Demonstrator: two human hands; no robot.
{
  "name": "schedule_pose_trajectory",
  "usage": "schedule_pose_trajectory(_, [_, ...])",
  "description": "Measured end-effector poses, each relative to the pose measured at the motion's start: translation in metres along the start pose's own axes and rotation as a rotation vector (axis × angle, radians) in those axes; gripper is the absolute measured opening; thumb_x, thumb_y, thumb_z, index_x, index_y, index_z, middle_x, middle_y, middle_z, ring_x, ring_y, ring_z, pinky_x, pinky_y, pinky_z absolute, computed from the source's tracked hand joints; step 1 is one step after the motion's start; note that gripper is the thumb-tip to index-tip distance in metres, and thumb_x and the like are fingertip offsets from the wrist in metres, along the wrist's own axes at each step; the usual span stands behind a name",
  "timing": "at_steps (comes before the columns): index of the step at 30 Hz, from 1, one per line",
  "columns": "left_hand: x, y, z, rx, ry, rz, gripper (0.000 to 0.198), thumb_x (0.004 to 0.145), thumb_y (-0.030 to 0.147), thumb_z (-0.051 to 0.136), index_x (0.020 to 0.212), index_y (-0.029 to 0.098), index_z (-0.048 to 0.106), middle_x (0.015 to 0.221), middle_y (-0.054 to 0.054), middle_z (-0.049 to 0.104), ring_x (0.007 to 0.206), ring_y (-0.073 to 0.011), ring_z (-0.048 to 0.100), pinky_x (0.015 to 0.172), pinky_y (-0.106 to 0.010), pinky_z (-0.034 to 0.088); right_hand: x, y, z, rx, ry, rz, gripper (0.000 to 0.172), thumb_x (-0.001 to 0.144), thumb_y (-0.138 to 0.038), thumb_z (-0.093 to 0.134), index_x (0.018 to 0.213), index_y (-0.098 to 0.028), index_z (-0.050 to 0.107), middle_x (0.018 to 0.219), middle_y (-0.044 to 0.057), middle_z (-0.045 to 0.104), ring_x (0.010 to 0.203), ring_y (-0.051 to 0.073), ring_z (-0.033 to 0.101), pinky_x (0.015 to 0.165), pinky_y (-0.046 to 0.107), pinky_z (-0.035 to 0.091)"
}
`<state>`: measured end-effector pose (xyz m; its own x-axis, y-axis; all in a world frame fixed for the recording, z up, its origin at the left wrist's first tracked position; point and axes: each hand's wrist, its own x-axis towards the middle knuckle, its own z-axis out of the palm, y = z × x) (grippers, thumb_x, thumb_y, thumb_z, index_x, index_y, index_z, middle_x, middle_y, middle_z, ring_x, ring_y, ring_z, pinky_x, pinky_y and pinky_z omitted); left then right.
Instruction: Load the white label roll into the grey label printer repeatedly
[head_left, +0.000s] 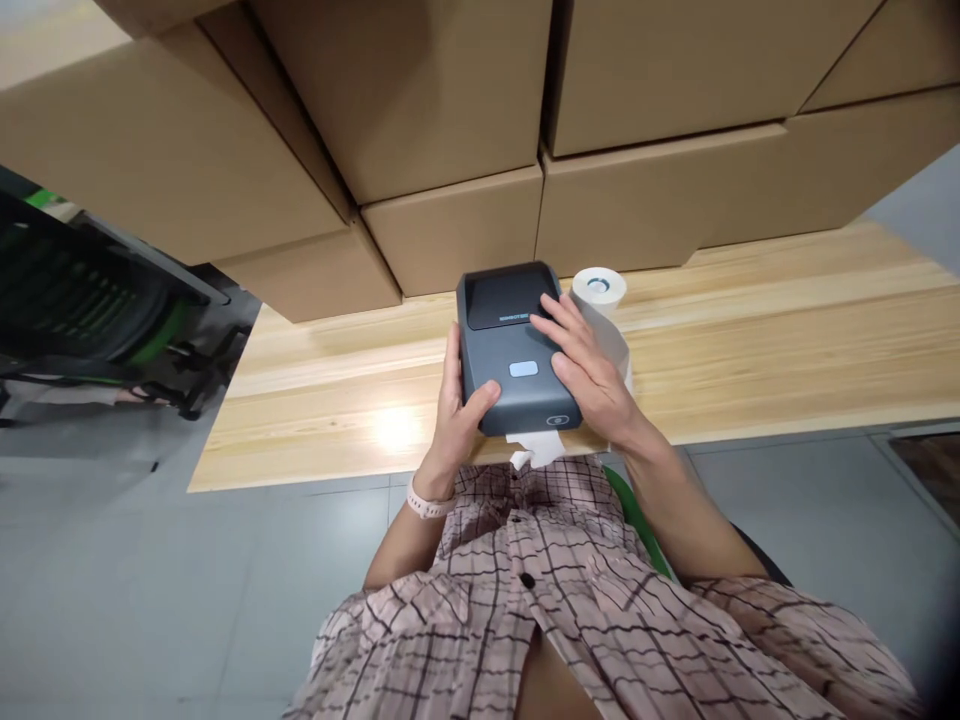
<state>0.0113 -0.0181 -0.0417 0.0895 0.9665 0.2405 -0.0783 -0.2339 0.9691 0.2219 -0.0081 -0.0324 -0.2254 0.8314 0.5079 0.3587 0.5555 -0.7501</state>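
Observation:
A dark grey label printer (pixel 491 350) sits near the front edge of the wooden table, with a dark glossy window on top and a pale button. My left hand (pixel 456 405) grips its left side, thumb on the top face and fingers down along the side. Across the top right of the printer lies my right hand (pixel 589 375), its fingers stretched out and touching the cover. A torn white paper strip (pixel 538 447) sticks out of the printer's front. Just behind my right hand stands a roll of white labels (pixel 600 290), partly hidden by it.
Cardboard boxes (pixel 450 225) are stacked along the back of the wooden table (pixel 787 340). A black and green office chair (pixel 90 290) stands on the grey floor at the left. My body is close against the table's front edge.

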Motion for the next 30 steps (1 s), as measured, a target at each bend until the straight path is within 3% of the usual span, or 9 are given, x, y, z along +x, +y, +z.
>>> schedule_pose_trajectory(3, [-0.004,-0.005,0.001,0.041,0.019,0.055,0.088,0.097,0.051,0.069,0.170,0.031,0.026,0.179,-0.006,0.030,0.167,-0.0324,0.026,0.136,-0.044,0.027,-0.002,0.000,0.005,0.042,0.045,-0.014,0.048,0.111,-0.041,0.044,0.158,-0.045,0.050,0.175,-0.010,0.038,0.168,0.023,0.022,0.140,0.056,0.016])
schedule_pose_trajectory(5, [-0.018,-0.008,0.003,0.190,0.079,0.177,0.078,0.102,0.046,0.061,0.170,0.035,0.025,0.180,-0.004,0.028,0.167,-0.0309,0.025,0.137,-0.047,0.024,-0.002,0.001,0.006,0.050,0.059,-0.008,0.047,0.111,-0.041,0.045,0.157,-0.044,0.052,0.175,-0.009,0.038,0.168,0.023,0.023,0.140,0.056,0.017])
schedule_pose_trajectory(8, [-0.052,-0.017,0.013,0.587,0.166,0.586,0.075,0.102,0.040,0.060,0.169,0.037,0.027,0.182,0.000,0.020,0.168,-0.0303,0.018,0.138,-0.054,0.015,-0.002,0.001,0.007,0.080,0.083,-0.005,0.044,0.110,-0.041,0.047,0.153,-0.041,0.056,0.173,-0.006,0.043,0.167,0.023,0.027,0.139,0.057,0.020])
schedule_pose_trajectory(9, [-0.062,-0.021,0.017,0.703,0.192,0.770,0.075,0.099,0.043,0.065,0.167,0.037,0.034,0.181,0.000,0.021,0.168,-0.0312,0.016,0.138,-0.055,0.013,-0.002,0.001,0.007,0.088,0.092,-0.005,0.042,0.110,-0.041,0.048,0.151,-0.039,0.058,0.171,-0.005,0.046,0.166,0.023,0.028,0.139,0.057,0.021])
schedule_pose_trajectory(11, [-0.077,-0.030,0.023,0.896,0.219,0.912,0.067,0.091,0.042,0.077,0.154,0.037,0.052,0.177,-0.002,0.028,0.167,-0.0309,0.014,0.137,-0.057,0.012,-0.001,0.001,0.008,0.090,0.105,-0.009,0.039,0.110,-0.041,0.049,0.145,-0.037,0.062,0.168,-0.002,0.050,0.166,0.024,0.030,0.138,0.057,0.022])
schedule_pose_trajectory(15, [-0.078,-0.037,0.024,1.026,0.258,0.876,0.029,0.087,0.024,0.081,0.113,0.034,0.074,0.149,-0.005,0.058,0.157,-0.0294,0.029,0.134,-0.057,0.014,-0.001,0.002,0.009,0.049,0.119,-0.012,0.031,0.109,-0.042,0.048,0.131,-0.032,0.069,0.162,0.001,0.058,0.164,0.025,0.034,0.137,0.058,0.025])
schedule_pose_trajectory(18, [-0.072,-0.030,0.020,1.014,0.267,0.887,0.024,0.087,0.013,0.074,0.096,0.034,0.077,0.126,-0.004,0.068,0.139,-0.0259,0.044,0.128,-0.052,0.019,-0.002,0.003,0.008,-0.053,0.116,-0.050,0.032,0.110,-0.041,0.044,0.122,-0.030,0.072,0.156,0.002,0.063,0.162,0.027,0.038,0.134,0.059,0.030])
schedule_pose_trajectory(22, [-0.071,-0.017,0.024,1.029,0.328,0.905,0.022,0.090,0.010,0.068,0.086,0.031,0.076,0.111,-0.005,0.070,0.123,-0.0245,0.053,0.115,-0.047,0.034,-0.008,0.004,0.002,-0.328,0.052,-0.210,0.040,0.112,-0.041,0.038,0.126,-0.032,0.074,0.158,0.001,0.061,0.160,0.029,0.039,0.132,0.062,0.026])
schedule_pose_trajectory(30, [-0.071,-0.016,0.031,0.992,0.358,0.913,0.022,0.094,0.010,0.064,0.087,0.028,0.074,0.108,-0.007,0.070,0.118,-0.0239,0.055,0.105,-0.044,0.041,-0.012,-0.009,-0.010,-0.727,0.061,-0.453,0.047,0.107,-0.062,0.046,0.141,-0.036,0.065,0.168,-0.002,0.051,0.162,0.030,0.035,0.136,0.058,0.014])
